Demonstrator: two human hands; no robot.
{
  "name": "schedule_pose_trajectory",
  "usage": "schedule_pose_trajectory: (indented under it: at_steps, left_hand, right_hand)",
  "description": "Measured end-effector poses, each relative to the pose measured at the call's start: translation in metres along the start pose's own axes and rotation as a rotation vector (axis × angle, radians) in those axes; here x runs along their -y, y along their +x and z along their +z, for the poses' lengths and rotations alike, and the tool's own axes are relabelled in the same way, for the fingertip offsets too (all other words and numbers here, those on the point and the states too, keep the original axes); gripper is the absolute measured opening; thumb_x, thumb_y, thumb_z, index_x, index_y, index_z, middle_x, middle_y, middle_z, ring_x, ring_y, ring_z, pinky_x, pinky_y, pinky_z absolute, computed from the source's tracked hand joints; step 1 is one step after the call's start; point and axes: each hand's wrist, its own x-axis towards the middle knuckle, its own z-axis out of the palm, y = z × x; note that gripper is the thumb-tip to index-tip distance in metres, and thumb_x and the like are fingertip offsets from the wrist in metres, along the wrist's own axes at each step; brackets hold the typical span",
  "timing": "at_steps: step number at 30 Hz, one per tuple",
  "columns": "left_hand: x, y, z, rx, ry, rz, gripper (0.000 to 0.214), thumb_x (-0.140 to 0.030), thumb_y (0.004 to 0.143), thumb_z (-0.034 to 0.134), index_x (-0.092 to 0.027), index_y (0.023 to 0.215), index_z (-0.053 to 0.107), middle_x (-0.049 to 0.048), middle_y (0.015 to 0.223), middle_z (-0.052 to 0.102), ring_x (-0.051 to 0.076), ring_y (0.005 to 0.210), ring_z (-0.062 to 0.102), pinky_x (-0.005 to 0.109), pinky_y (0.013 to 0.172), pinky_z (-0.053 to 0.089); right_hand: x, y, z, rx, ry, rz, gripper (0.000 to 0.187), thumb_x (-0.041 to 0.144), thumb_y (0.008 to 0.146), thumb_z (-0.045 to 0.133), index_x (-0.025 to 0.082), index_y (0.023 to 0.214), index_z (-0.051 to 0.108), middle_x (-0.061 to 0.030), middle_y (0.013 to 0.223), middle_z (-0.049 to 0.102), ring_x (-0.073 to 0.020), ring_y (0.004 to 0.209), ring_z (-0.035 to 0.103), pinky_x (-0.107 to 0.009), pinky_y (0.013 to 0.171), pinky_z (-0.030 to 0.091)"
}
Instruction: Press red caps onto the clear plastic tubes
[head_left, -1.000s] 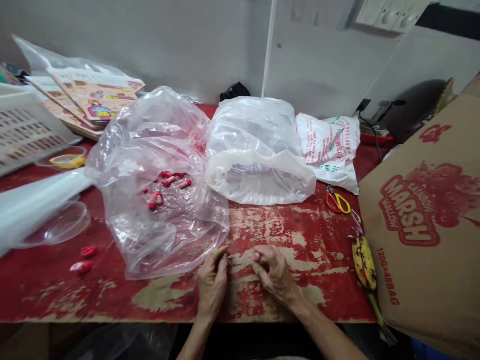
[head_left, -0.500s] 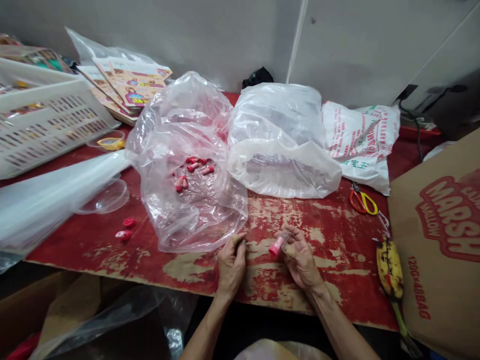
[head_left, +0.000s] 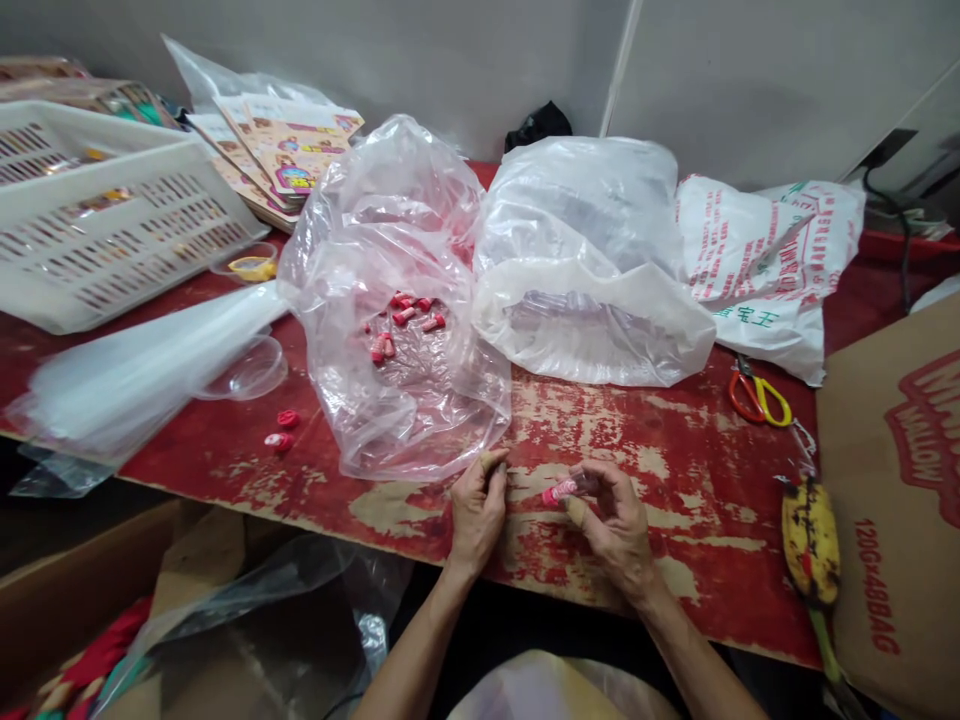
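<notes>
The worn red table (head_left: 637, 440) bears clear bags (head_left: 360, 250), a white basket (head_left: 112, 230), scissors (head_left: 759, 397) and seemingly a banana (head_left: 810, 540).

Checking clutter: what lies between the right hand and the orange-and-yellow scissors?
Nothing: in the head view, only bare, worn red tabletop runs from the right hand, holding a pink-capped tube, to the scissors.

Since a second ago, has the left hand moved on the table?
No. The left hand still rests at the near edge of the clear bag on the red table; only the view shifted.
</notes>
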Motion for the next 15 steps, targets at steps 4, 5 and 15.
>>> schedule_pose_trajectory:
  at_steps: [4,5,15]
  left_hand:
    - [-0.002,0.0,-0.001,0.011,0.002,0.007,0.022,-0.025,0.084,0.05,-0.02,0.097,0.066,0.002,0.083,0.068,0.014,0.072,0.062,0.025,0.069,0.049]
    - [-0.002,0.0,-0.001,0.012,0.005,0.005,0.022,-0.025,0.084,0.05,-0.02,0.097,0.066,0.0019,0.083,0.068,0.014,0.072,0.062,0.025,0.069,0.048]
    - [0.001,0.0,0.002,0.016,-0.006,-0.003,0.022,-0.025,0.085,0.049,-0.019,0.098,0.066,0.0014,0.08,0.067,0.012,0.07,0.061,0.024,0.069,0.049]
  right_hand:
    - [-0.004,0.004,-0.001,0.165,-0.302,-0.348,0.036,0.011,0.086,0.053,0.027,0.118,0.051,-0.0062,0.104,0.063,-0.0192,0.095,0.064,-0.034,0.082,0.056]
    - [-0.005,0.005,-0.001,0.223,-0.351,-0.396,0.037,0.009,0.087,0.051,0.027,0.119,0.05,-0.0065,0.102,0.063,-0.0192,0.094,0.064,-0.034,0.081,0.056]
    - [-0.014,0.006,0.0,0.182,-0.295,-0.196,0.03,0.017,0.084,0.058,0.026,0.113,0.053,-0.0055,0.096,0.065,-0.0195,0.086,0.064,-0.038,0.078,0.054]
